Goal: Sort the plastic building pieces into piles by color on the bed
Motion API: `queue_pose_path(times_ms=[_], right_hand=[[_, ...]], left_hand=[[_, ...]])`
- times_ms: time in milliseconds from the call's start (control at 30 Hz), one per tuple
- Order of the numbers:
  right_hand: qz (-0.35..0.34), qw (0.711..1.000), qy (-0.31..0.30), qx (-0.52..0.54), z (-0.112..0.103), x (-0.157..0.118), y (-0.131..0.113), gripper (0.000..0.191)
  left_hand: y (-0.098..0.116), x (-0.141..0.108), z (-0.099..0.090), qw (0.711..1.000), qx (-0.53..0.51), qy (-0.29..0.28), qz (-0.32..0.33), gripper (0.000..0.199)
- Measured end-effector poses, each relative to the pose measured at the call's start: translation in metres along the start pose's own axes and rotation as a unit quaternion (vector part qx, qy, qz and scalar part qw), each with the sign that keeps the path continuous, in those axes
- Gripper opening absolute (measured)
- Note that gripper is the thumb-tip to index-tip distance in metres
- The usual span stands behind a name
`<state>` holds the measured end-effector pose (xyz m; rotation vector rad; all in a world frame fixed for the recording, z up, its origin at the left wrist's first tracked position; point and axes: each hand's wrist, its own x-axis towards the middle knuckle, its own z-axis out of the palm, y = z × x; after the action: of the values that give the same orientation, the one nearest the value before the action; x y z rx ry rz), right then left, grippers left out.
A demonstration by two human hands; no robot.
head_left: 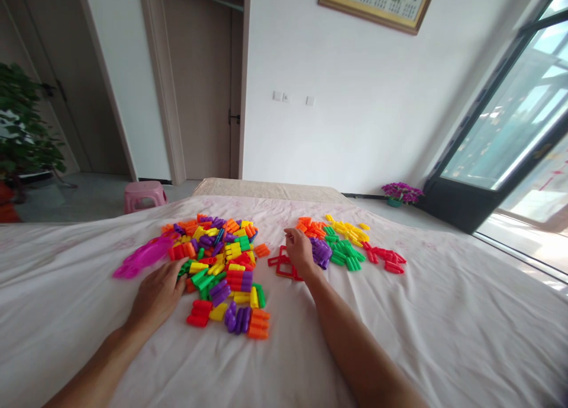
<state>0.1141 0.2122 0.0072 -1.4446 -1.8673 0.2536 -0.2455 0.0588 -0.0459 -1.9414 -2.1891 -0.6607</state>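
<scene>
A: Head view: how are things laid out?
B: The mixed pile lies left of centre on the sheet. To its right, orange blocks, purple blocks, green blocks, yellow blocks and red blocks form single-colour groups, a spacing that seems to keep colours distinct.
A: And the left hand?
B: At the pile's left edge, apparently for easy reach, its fingers bent by a green block; whether it grips that cannot be told.
A: The right hand?
B: Over the red frame, beside the purple blocks, fingers curled; any hold is indeterminable. Its place between pile and groups probably serves both.
</scene>
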Motion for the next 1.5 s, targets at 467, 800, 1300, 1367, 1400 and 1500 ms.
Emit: queue_pose_path(times_ms=[467,800,1300,1367,1400,1500], right_hand=[[-0.171,0.957,-0.198,-0.127,0.017,-0.017,-0.031,0.036],[-0.008,0.995,0.086,0.042,-0.002,0.016,0.013,0.053],[-0.188,0.957,-0.151,0.164,0.025,-0.03,-0.053,0.036],[-0.232,0.948,-0.17,0.137,0.025,-0.035,-0.061,0.037],[-0.245,0.946,-0.176,0.122,0.024,-0.036,-0.063,0.036],[-0.248,0.948,-0.18,0.087,0.02,-0.036,-0.066,0.027]], left_hand=[[-0.003,-0.001,0.004,1.0,-0.002,0.018,0.003,0.046],[-0.013,0.005,-0.032,0.987,0.06,0.133,-0.067,0.053],[-0.047,0.006,0.002,0.99,0.094,0.027,-0.099,0.052],[-0.047,0.006,0.004,0.99,0.097,0.034,-0.095,0.053],[-0.047,0.006,0.004,0.99,0.098,0.037,-0.094,0.053],[-0.046,0.005,0.004,0.99,0.1,0.042,-0.085,0.053]])
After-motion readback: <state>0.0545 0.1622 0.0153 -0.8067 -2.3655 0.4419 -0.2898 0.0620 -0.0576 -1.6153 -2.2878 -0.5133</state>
